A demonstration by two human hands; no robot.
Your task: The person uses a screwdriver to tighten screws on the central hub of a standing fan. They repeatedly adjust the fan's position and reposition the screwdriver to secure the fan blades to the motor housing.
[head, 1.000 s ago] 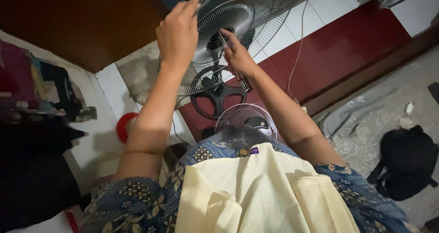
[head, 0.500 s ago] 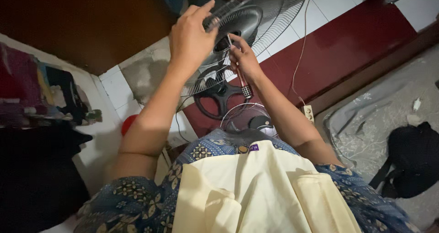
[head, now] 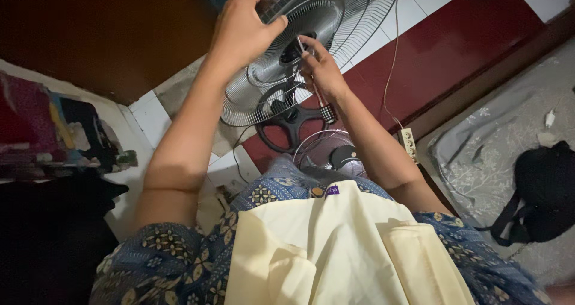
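A standing fan's round wire grille [head: 335, 17] fills the top middle, tilted toward me. My left hand [head: 245, 29] is closed over the grille's upper left part, thumb hooked on the wires. At the dark hub [head: 291, 52] in the grille's centre, my right hand [head: 320, 71] pinches a thin tool. The tool's dark ribbed handle [head: 326, 113] hangs below my wrist. The fan's black cross-shaped base [head: 287, 125] stands on the floor under the grille.
A second wire guard [head: 323, 152] lies on the floor by my knees. A white cable [head: 392, 59] runs to a power strip [head: 410, 143] on the red step [head: 467, 47]. A black bag [head: 545, 191] sits on the grey rug at right; clothes [head: 54, 131] are piled at left.
Both hands have stayed on the fan while the view shifted slightly. My left hand has slid from the grille's top edge down onto its wires, and my right fingers have closed in on the hub.
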